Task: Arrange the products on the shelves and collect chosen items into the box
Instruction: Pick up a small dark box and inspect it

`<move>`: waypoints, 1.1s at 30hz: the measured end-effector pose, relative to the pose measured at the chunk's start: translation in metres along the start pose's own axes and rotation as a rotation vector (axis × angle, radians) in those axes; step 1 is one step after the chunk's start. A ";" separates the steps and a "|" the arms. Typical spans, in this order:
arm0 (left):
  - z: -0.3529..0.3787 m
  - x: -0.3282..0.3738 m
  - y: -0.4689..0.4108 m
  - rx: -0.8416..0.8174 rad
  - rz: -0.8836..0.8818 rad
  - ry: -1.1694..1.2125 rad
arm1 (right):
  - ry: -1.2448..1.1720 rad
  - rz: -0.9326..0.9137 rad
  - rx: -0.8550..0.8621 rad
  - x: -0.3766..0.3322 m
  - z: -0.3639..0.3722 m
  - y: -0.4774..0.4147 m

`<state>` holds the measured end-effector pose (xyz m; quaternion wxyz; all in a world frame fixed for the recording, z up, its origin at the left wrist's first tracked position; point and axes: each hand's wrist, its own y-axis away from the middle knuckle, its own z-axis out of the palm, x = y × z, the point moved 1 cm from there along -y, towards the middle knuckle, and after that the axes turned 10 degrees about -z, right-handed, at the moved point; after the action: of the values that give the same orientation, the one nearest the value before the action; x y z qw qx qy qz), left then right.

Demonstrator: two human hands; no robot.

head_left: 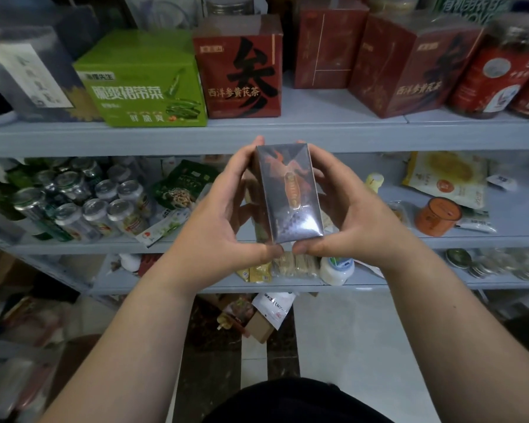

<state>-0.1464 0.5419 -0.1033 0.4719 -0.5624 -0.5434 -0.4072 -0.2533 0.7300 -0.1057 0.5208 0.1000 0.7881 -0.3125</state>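
Between both palms at frame center, dark film-wrapped box (289, 193): left hand (223, 209) at 9, right hand (345, 215) at 3, both gripping sides. Likely light, rigid, slippery wrap; hold long edges.

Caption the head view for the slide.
A dark wrapped box held between left hand and right hand, before shelves of red boxes and cans.

Left hand (217, 215) and right hand (345, 215) around a dark box (289, 193), thumb tips apparently nearly together
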 end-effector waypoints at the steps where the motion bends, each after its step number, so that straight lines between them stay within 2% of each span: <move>1: -0.001 -0.001 0.001 0.002 -0.010 -0.023 | 0.028 -0.001 0.009 0.000 -0.001 -0.002; 5: -0.006 -0.006 0.004 0.076 -0.045 -0.041 | 0.030 0.013 0.080 0.000 0.001 -0.007; 10: -0.006 -0.009 0.006 0.208 -0.174 0.010 | -0.028 0.152 0.164 0.003 0.018 -0.013; 18: -0.001 -0.008 0.001 0.223 -0.324 0.346 | -0.332 0.362 0.301 0.013 0.038 -0.015; 22: 0.002 -0.008 0.001 0.195 -0.354 0.580 | -0.398 0.378 0.391 0.018 0.041 -0.015; 30: -0.004 -0.016 -0.001 0.337 -0.264 0.730 | -0.481 0.301 0.587 0.014 0.035 -0.010; 33: -0.004 -0.018 -0.001 0.334 -0.312 0.825 | -0.518 0.284 0.620 0.013 0.034 -0.009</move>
<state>-0.1487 0.5338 -0.1198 0.6655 -0.1816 -0.4468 -0.5697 -0.2374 0.7002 -0.1226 0.6847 0.2778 0.4783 -0.4747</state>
